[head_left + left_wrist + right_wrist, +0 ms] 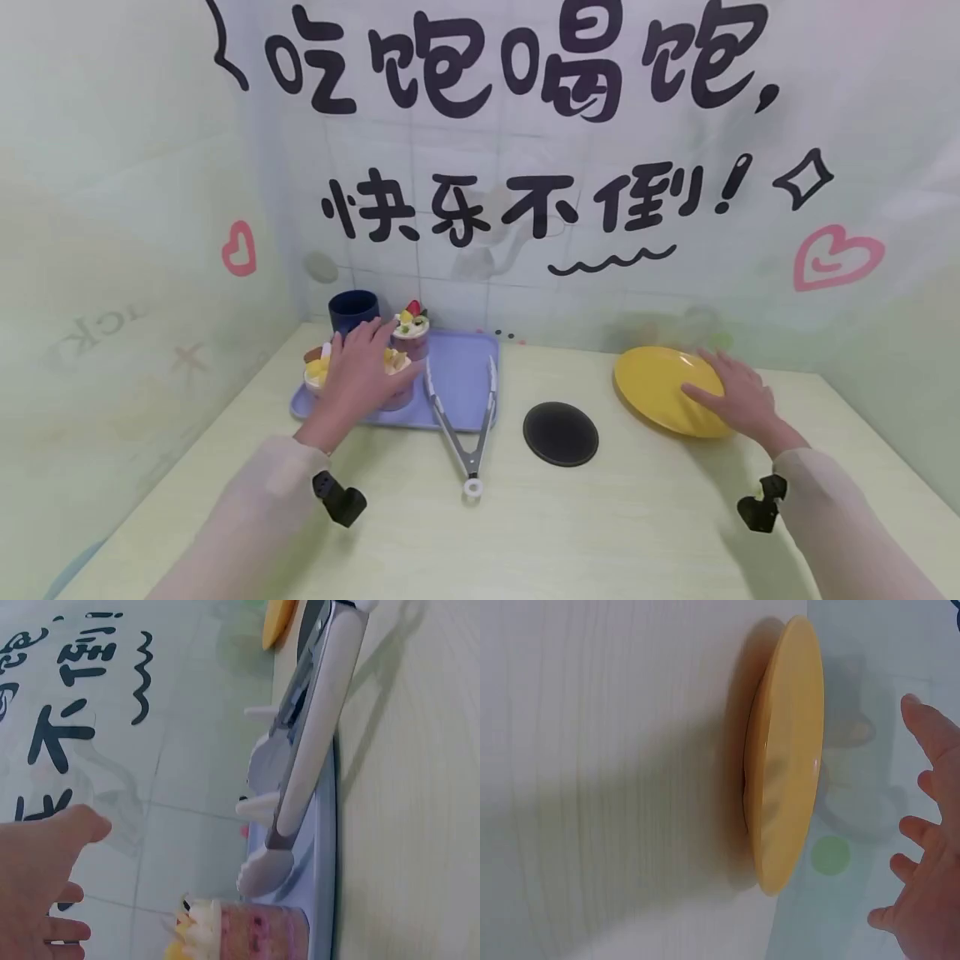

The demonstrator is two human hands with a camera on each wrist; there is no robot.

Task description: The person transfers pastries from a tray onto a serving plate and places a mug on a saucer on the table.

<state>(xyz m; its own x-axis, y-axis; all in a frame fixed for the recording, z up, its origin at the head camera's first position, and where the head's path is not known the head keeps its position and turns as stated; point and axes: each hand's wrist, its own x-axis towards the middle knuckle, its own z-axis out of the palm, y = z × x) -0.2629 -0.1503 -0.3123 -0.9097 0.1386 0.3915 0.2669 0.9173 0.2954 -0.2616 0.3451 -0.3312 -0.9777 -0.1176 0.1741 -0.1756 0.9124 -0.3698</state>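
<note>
In the head view my left hand [365,368] hovers over dessert cups on a lavender tray [457,367], fingers spread and holding nothing. A cup topped with fruit and cream [411,332] stands behind it; others are partly covered by the hand. White-tipped tongs [471,442] lie with their arms spread, tips over the tray and ring end on the table. Over the right edge of a yellow plate [652,387] is my right hand [738,398], fingers apart. The right wrist view shows a gap between that hand [930,847] and the plate [791,757].
A dark blue mug [353,310] stands at the tray's back left corner. Between tray and plate lies a round black coaster [561,433]. A wall sheet with large black writing [517,204] rises behind the table, and side sheets flank it.
</note>
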